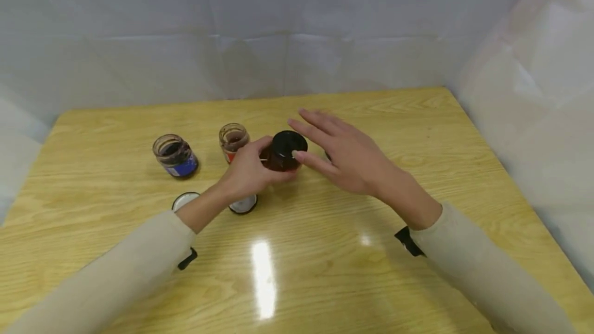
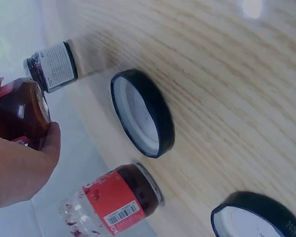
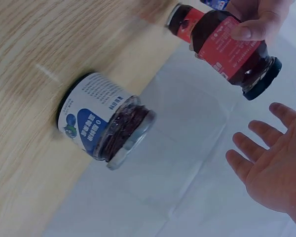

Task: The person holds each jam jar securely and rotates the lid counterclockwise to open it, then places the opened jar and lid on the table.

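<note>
Red-label jar (image 3: 224,47), black lid (image 1: 289,143) on, held above table (image 1: 366,282), nearer far edge. Left hand (image 1: 252,169) clamped round body; right hand (image 1: 352,159) beside lid, fingers spread, holding nothing. Firm left grip, upright jar likely serve best.

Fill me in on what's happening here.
A person's left hand grips a red-labelled jar, raised off the table, its black lid on. The right hand hovers open near that lid. To the left stand an open blue-labelled jar and an open red-labelled companion; two loose lids lie nearby.
</note>
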Motion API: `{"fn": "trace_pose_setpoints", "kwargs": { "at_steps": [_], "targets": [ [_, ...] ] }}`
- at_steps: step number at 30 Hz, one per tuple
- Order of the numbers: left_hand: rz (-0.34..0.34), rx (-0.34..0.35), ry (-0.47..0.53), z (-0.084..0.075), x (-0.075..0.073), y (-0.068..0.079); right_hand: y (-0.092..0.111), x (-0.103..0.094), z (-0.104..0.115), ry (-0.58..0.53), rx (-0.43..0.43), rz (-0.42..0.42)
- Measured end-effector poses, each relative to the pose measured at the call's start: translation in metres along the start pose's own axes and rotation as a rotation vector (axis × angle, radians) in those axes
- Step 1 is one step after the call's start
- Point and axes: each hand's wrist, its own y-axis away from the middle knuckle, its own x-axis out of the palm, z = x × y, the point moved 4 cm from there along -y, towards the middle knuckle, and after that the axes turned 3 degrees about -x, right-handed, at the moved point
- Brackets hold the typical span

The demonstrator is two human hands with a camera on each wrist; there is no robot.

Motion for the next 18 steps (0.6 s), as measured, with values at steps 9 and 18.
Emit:
{"fn": "trace_pose_setpoints", "kwargs": {
  "at_steps": [9,18],
  "targets": [
    [0.006,0.057,0.014,-0.007,-0.001,0.015,0.010,-0.005,0.011,-0.024,-0.028,-0.034],
    [0.033,0.029,-0.065,-0.009,0.003,0.029,0.024,0.000,0.019,-0.110,0.010,0.002]
  ]
}}
